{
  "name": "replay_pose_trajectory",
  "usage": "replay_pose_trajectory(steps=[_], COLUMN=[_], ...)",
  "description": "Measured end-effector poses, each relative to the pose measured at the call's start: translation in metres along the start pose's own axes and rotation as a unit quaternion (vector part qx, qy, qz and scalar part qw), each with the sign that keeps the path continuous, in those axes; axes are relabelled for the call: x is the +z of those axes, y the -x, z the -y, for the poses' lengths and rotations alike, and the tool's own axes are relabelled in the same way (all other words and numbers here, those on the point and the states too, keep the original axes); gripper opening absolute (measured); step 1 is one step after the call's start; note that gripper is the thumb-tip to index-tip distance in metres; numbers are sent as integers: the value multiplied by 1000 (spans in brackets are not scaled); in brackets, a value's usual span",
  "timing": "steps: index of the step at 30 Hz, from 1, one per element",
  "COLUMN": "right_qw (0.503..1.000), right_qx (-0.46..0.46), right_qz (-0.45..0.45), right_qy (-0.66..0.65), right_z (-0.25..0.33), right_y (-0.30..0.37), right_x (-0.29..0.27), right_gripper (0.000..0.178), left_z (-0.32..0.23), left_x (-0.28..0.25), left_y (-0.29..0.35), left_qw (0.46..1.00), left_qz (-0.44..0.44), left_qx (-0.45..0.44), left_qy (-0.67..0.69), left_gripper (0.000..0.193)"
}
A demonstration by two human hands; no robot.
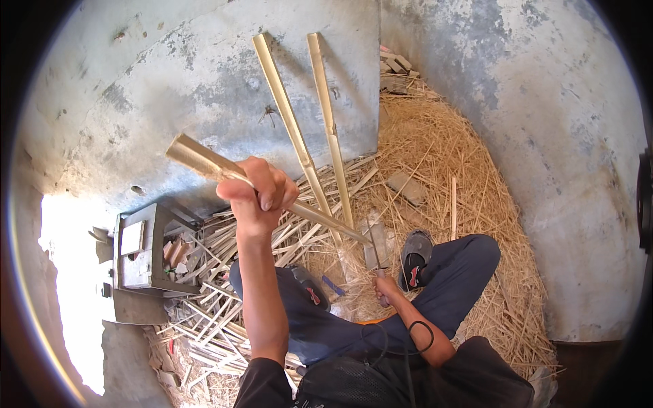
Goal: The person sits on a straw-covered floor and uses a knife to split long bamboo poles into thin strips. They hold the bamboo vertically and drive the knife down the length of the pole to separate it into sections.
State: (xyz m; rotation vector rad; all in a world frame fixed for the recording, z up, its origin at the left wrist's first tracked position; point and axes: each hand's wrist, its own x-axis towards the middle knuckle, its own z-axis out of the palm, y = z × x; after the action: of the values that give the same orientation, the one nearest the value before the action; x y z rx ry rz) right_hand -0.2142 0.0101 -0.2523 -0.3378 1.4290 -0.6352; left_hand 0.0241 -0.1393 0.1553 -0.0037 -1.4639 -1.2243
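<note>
My left hand [262, 187] is raised and closed around a long split bamboo strip [320, 216], which slants down from upper left to the floor area between my feet. Low on the right, my right hand [388, 290] grips the handle of a knife [373, 248]. Its narrow blade points away from me and crosses the strip's lower end; whether the two touch I cannot tell. Two more split bamboo strips [289, 119] lean on the wall just beyond my left hand.
Bamboo shavings [435, 149] and slats [218, 319] cover the floor around my legs. A grey block [407, 188] lies beyond my right shoe [416, 251]. A blue item [332, 285] rests between my feet. An open box-like cabinet [158, 251] stands left, against the worn wall [170, 88].
</note>
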Motion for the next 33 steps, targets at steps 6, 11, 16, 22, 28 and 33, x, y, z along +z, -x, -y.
replay_pose_trajectory(steps=[6,11,16,22,28,33], right_qw=[978,975,997,974,935,902], right_qx=[-191,-202,7,-178,-309,-361], right_qz=[10,57,-5,-84,-99,-86], right_qy=[79,76,73,113,144,222], right_z=[24,18,-8,-8,17,35], right_y=[-2,-9,-42,-56,-12,27], right_x=[12,9,-13,0,13,19], right_gripper=[13,10,10,12,19,23], left_z=[-3,-2,-8,-10,-18,-48], left_x=[7,6,-1,5,3,-9], left_y=[2,-2,2,7,15,26], left_qw=[999,998,997,995,987,990], left_qz=[-38,35,51,-90,-149,-92], left_qx=[12,9,11,5,7,107], left_qy=[-8,57,59,-43,-65,11], left_gripper=[65,66,66,66,64,63])
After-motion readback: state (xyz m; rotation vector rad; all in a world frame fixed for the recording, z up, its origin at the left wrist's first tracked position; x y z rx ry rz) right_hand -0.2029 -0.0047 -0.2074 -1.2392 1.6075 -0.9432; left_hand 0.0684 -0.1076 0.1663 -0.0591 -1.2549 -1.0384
